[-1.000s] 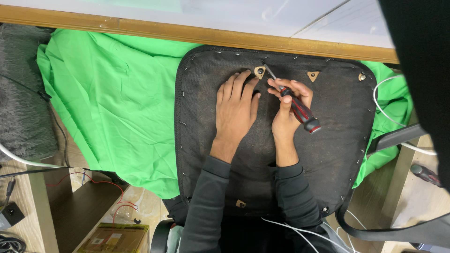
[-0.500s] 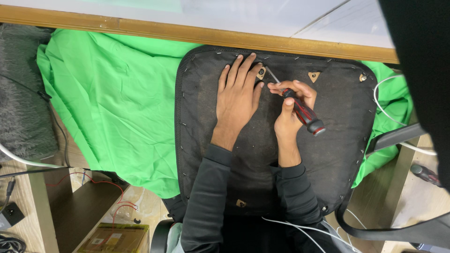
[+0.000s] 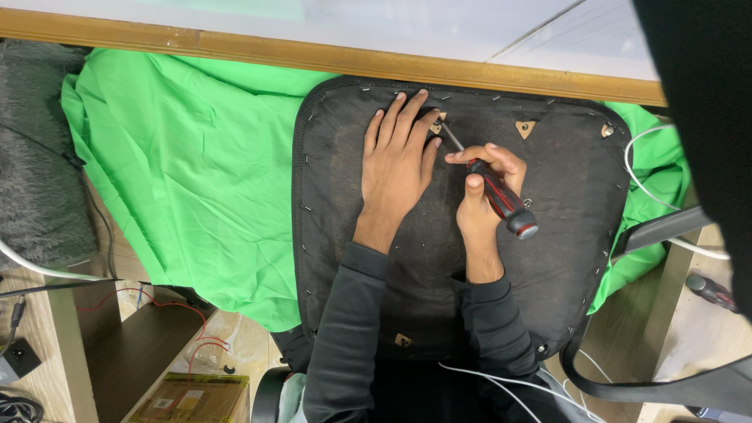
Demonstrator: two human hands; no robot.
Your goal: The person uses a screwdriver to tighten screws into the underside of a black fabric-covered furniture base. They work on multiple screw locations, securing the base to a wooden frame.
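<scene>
My left hand (image 3: 401, 160) lies flat, palm down, on the black underside of an upturned chair seat (image 3: 345, 235). The fingers (image 3: 407, 113) are spread and extended toward the seat's far edge. This hand grips nothing; it presses on the fabric, with the index finger just beside a small triangular metal fitting (image 3: 439, 123).

My right hand (image 3: 479, 188) is closed around a screwdriver (image 3: 493, 188) with a red-and-black handle. The thumb runs along the handle's left side and the remaining fingers wrap over it from the right. The handle's butt end points toward me and to the right, clear of the palm. The steel shaft extends up and to the left from my fist, and its tip meets the triangular fitting next to my left index finger. I cannot tell whether the tip is seated in a screw head.

A second triangular fitting (image 3: 526, 128) sits to the right of the first, apart from both hands. A third (image 3: 403, 340) lies near the seat's near edge, between my forearms. Staples line the seat's perimeter.

The seat rests on a green cloth (image 3: 188, 172) that spreads out to the left. A wooden edge (image 3: 235, 48) runs along the far side of the seat. A white cable (image 3: 638, 168) loops at the seat's right edge. A second red-and-black tool (image 3: 709, 290) lies at far right, well apart from my hands.
</scene>
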